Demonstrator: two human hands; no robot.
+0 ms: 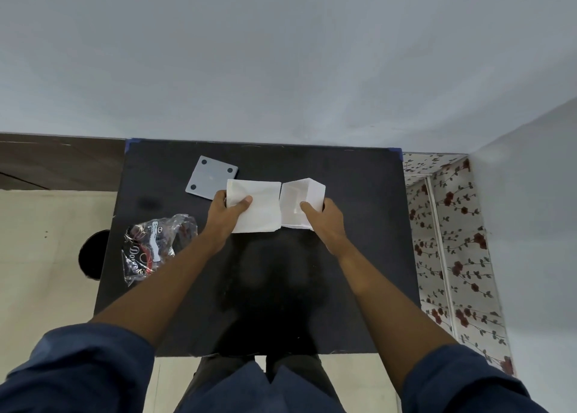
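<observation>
A white sheet of paper [265,205] is held above the middle of a black table [359,256]. It is folded into two panels that meet at a crease near its centre. My left hand [229,211] pinches the left panel, thumb on top and fingers hidden underneath. My right hand [323,217] pinches the right panel [303,197], whose far edge is folded up and over. Both forearms reach in from dark blue sleeves at the bottom.
A grey square plate [209,177] with dark dots at its corners lies at the back left, partly under the paper. A crumpled clear plastic bag [154,245] lies at the left edge. A flowered surface [452,256] stands right of the table, a wall behind.
</observation>
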